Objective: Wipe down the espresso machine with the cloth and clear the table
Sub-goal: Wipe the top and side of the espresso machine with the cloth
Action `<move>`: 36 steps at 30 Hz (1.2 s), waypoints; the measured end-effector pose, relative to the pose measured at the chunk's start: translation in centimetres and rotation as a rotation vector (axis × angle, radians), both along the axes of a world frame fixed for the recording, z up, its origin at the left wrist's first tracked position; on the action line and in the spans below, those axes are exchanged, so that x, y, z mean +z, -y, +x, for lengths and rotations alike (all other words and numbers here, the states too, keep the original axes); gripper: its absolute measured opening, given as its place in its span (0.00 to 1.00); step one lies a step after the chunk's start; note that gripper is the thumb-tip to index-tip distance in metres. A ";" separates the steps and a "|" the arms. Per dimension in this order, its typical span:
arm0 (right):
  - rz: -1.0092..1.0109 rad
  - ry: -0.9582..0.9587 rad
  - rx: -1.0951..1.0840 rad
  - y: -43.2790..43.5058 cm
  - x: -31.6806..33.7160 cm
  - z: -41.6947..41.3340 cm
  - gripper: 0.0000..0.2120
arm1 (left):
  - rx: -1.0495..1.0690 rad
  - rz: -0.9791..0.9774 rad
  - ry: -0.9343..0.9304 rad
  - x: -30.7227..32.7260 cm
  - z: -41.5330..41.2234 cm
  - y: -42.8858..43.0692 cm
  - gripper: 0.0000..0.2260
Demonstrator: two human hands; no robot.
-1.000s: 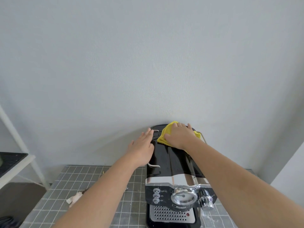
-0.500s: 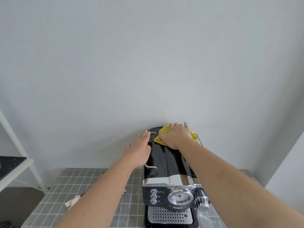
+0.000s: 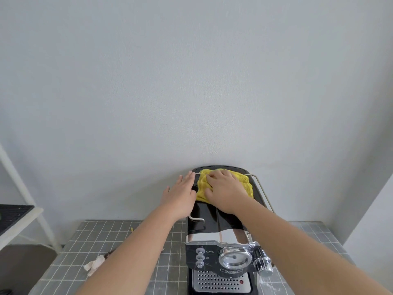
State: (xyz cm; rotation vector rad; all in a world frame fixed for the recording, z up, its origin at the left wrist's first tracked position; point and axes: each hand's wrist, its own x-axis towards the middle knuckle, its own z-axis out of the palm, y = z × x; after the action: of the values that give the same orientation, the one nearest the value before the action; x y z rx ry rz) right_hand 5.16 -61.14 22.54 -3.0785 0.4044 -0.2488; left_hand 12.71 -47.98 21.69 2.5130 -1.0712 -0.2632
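A black and chrome espresso machine (image 3: pixel 217 248) stands on the grey tiled table (image 3: pixel 89 241) against the wall. A yellow cloth (image 3: pixel 244 183) lies spread on the back of the machine's black top. My right hand (image 3: pixel 225 192) presses flat on the cloth, fingers curled into its left part. My left hand (image 3: pixel 180 194) rests flat against the machine's upper left edge, fingers apart, holding nothing. A crumpled white tissue (image 3: pixel 93 266) lies on the table to the left, partly hidden by my left forearm.
A plain white wall rises right behind the machine. A white shelf frame with a dark mat (image 3: pixel 12 213) stands at the left. Small crumbs and a dark scrap (image 3: pixel 109 254) lie on the tiles near the tissue. A white wall corner (image 3: pixel 374 231) closes the right side.
My right hand has slid the cloth along the back of the machine's top, and more of the cloth now shows spread to the right. My left hand stays on the left edge.
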 end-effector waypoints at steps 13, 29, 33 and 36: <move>0.161 -0.222 -0.096 3.7 1.1 4.2 0.27 | -0.005 -0.049 -0.065 -0.2 -0.2 -0.2 0.26; 0.424 -0.076 0.063 4.1 0.7 4.3 0.24 | 0.006 -0.052 -0.047 -0.1 -0.8 -0.5 0.25; 0.214 -0.161 -0.022 3.8 0.7 4.8 0.27 | 0.008 -0.047 -0.051 0.1 -0.8 -0.5 0.25; 0.183 -0.165 -0.218 2.9 0.3 4.5 0.33 | 0.021 -0.047 -0.071 0.2 -1.1 -0.6 0.25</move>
State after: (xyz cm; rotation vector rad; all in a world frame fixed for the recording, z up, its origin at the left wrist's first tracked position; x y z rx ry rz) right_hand 9.66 -64.07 22.85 -2.8831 0.7274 0.0387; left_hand 11.64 -47.39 21.85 2.4531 -1.0117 -0.3149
